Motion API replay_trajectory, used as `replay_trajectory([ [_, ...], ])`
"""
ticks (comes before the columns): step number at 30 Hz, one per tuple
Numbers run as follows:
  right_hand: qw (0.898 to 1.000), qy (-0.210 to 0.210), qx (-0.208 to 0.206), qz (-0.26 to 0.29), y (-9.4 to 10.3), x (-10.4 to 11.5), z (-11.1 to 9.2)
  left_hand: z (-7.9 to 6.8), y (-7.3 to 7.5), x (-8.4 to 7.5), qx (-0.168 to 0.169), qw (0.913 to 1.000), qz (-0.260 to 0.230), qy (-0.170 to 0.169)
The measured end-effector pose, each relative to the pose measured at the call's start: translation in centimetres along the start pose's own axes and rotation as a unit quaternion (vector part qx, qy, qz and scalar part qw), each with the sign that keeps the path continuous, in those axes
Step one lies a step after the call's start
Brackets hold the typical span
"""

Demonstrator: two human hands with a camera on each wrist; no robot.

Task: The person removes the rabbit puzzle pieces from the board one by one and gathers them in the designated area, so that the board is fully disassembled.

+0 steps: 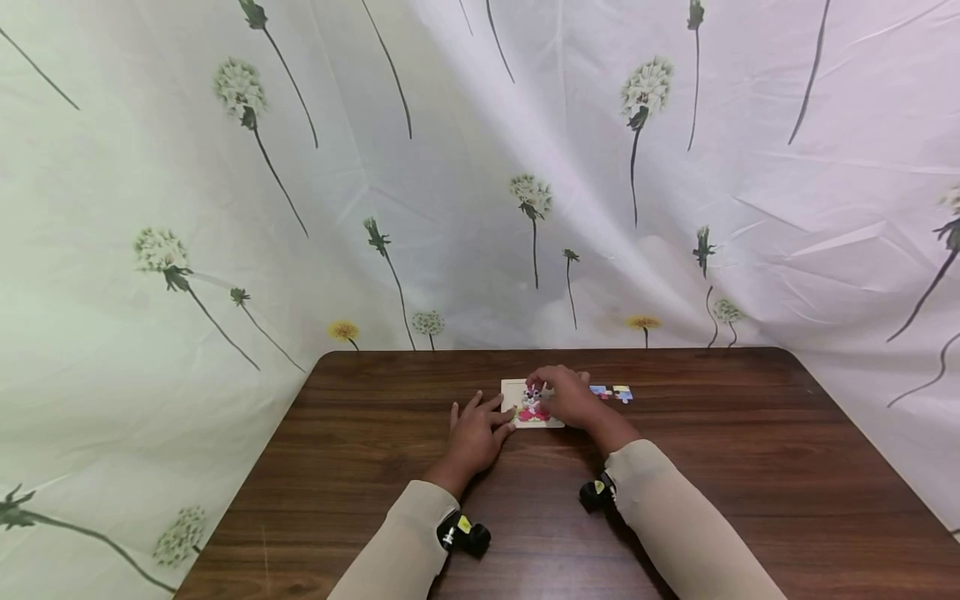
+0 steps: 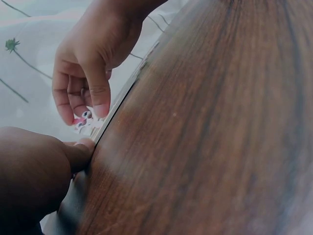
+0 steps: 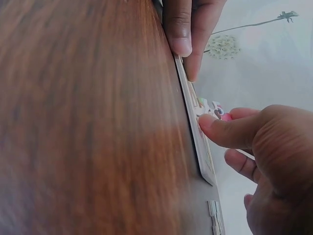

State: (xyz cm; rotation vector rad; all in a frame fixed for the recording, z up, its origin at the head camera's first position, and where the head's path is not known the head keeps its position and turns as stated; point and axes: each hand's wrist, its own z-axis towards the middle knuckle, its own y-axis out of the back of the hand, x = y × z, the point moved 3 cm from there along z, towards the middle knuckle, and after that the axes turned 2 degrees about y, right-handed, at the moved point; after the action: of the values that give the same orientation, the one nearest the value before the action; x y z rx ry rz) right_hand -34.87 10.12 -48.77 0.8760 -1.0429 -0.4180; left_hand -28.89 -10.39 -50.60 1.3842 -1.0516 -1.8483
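A pale jigsaw puzzle board [image 1: 534, 424] with a colourful cartoon animal picture lies on the table between both hands. My left hand [image 1: 477, 435] holds the board's near left corner with thumb and index finger, the other fingers spread on the table side. Over the board, my right hand [image 1: 573, 400] pinches a puzzle piece [image 3: 215, 108] between thumb and fingers. An eye and some pink show on that piece, close above the board in the right wrist view. The right hand's fingers hide part of the picture in the head view.
Several loose puzzle pieces [image 1: 621, 393] lie just right of the board, partly behind the right hand. The brown wooden table [image 1: 360, 467] ends at a far edge against a white curtain [image 1: 465, 208] printed with dandelions. Each sleeved wrist carries a small black camera [image 1: 474, 539].
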Motion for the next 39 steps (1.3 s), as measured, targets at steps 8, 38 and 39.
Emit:
replay_trajectory([
  [8, 1.000, 0.003, 0.021, -0.014, -0.1, 0.0, 0.0, 0.0, 0.1, 0.0, 0.001, 1.0000, 0.004, 0.001],
  [38, 0.999, 0.046, -0.003, -0.014, 2.0, -1.2, -1.6, -0.2, 0.1, 0.0, 0.004, 0.9999, -0.010, 0.000],
  [39, 0.999, 0.047, -0.005, -0.009, 2.1, -1.3, -1.7, -0.2, 0.1, 0.0, 0.004, 0.9999, -0.010, 0.000],
])
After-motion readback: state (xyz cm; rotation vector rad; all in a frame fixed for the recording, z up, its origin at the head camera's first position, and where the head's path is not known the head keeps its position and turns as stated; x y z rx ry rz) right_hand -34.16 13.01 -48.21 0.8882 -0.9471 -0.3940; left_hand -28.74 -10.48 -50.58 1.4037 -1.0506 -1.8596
